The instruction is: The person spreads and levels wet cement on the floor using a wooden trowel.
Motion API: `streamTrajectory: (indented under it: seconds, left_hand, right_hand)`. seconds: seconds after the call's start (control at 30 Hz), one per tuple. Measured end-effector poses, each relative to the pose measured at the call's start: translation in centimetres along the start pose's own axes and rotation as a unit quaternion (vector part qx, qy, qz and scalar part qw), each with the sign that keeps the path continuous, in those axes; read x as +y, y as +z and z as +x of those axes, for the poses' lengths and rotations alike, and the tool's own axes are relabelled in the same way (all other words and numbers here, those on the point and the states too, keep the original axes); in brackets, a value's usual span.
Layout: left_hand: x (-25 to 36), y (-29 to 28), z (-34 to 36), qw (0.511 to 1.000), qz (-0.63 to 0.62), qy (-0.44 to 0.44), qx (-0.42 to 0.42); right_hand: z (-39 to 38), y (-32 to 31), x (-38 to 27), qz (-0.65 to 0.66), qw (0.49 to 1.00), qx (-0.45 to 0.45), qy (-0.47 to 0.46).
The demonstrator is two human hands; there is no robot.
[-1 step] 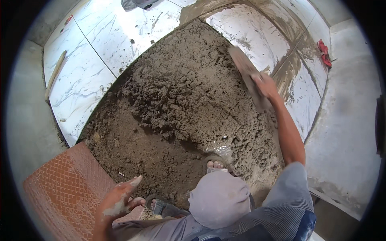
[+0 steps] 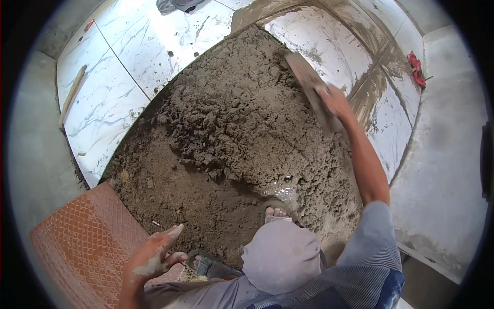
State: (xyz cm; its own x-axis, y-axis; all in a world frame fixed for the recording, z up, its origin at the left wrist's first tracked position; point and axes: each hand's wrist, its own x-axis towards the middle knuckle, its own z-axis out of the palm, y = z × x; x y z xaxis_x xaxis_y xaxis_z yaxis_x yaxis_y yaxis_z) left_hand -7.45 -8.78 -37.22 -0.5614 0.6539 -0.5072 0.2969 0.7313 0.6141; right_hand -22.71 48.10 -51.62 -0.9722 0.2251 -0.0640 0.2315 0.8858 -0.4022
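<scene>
Now, my R hand (image 2: pixel 333 100) & the flat board (image 2: pixel 307 82) have slid a touch L, further over the mortar (image 2: pixel 231 113); prob. means I'm mid-stroke levelling its R edge, w/ the rest yet to smooth. R grip's closed on the board approx. mid-length, nr the white tile (image 2: pixel 319 38). L hand (image 2: pixel 154 257)'s empty, thumb & fingers apart, by the orange ridged slab (image 2: pixel 72 232). Can't spot any container; mortar's loose on the floor.
</scene>
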Motion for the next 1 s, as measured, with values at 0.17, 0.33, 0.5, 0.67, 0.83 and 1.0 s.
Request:
streamTrajectory:
  seconds: [0.17,0.33,0.5,0.67,0.83,1.0]
  left_hand:
    - [0.9,-0.2,0.2,0.999,-0.002,-0.053,-0.002]
    - [1.7,-0.6,-0.2,0.988,-0.04,-0.138,-0.049]
    - [1.1,-0.6,-0.2,0.989,-0.041,-0.132,-0.046]
    - [0.7,-0.8,-0.4,0.99,-0.056,-0.118,-0.043]
    - [0.9,-0.9,-0.6,0.996,-0.049,-0.074,-0.023]
    - [0.8,-0.6,-2.4,0.998,-0.045,-0.054,-0.005]
  right_hand:
    - [13.3,3.5,-8.5,-0.025,0.998,-0.038,-0.041]
    - [18.4,5.1,-12.9,-0.032,0.987,-0.156,0.035]
    - [20.9,4.7,-3.7,-0.053,0.982,-0.179,-0.002]
    - [14.0,2.5,0.3,-0.154,0.966,-0.175,-0.115]
    - [7.7,1.7,3.9,-0.098,0.983,-0.154,0.006]
    - [1.1,1.2,6.4,-0.072,0.99,-0.122,-0.013]
